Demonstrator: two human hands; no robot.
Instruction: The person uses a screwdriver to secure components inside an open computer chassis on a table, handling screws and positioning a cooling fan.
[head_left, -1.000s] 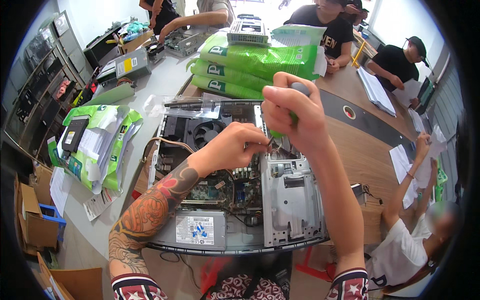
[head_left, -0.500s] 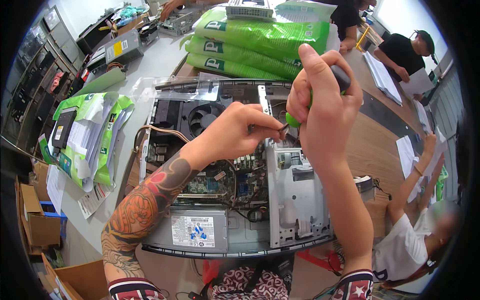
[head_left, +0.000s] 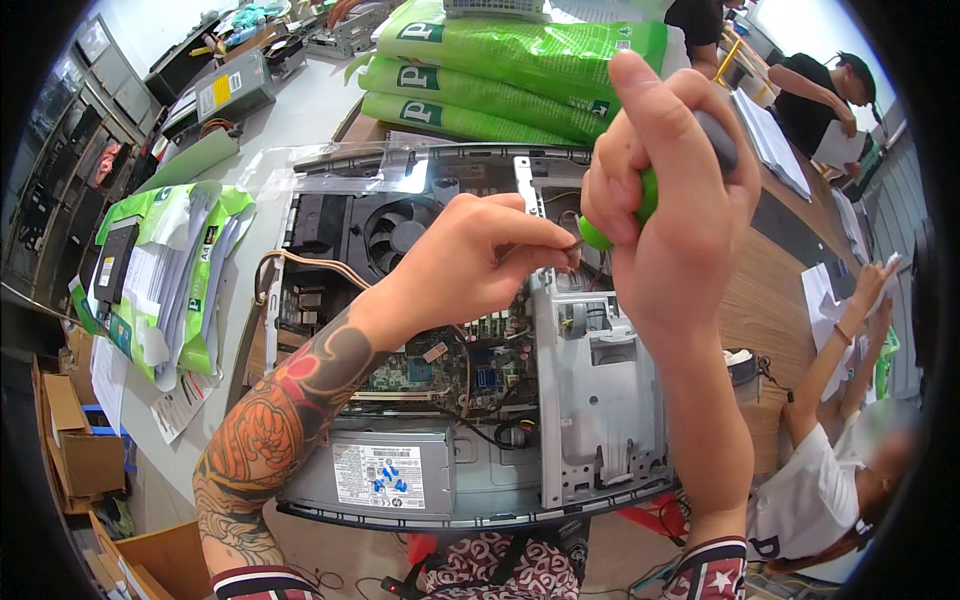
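Observation:
An opened desktop computer case (head_left: 490,512) lies flat in front of me. My right hand (head_left: 680,230) is wrapped round a screwdriver (head_left: 597,234) with a green and dark grey handle, held above the case's right half. Close to its green end, the thumb and fingertips of my left hand (head_left: 480,255) pinch something small and dark that I cannot make out. Below the hands runs a silver metal drive bracket (head_left: 600,410). A black fan (head_left: 395,232), a green circuit board (head_left: 405,375) and a grey power supply (head_left: 440,470) sit left of it, partly behind my left arm.
Green paper packs (head_left: 480,90) are stacked behind the case. An opened paper pack (head_left: 180,280) with a black drive on it lies left, beside clear plastic sheeting (head_left: 270,170). Co-workers handle papers (head_left: 770,145) at the right; cardboard boxes (head_left: 90,455) stand lower left.
My right hand with the screwdriver has shifted slightly right, opening a small gap from my left fingertips. My left hand stays nearly in place, still pinched. The view has shifted a little.

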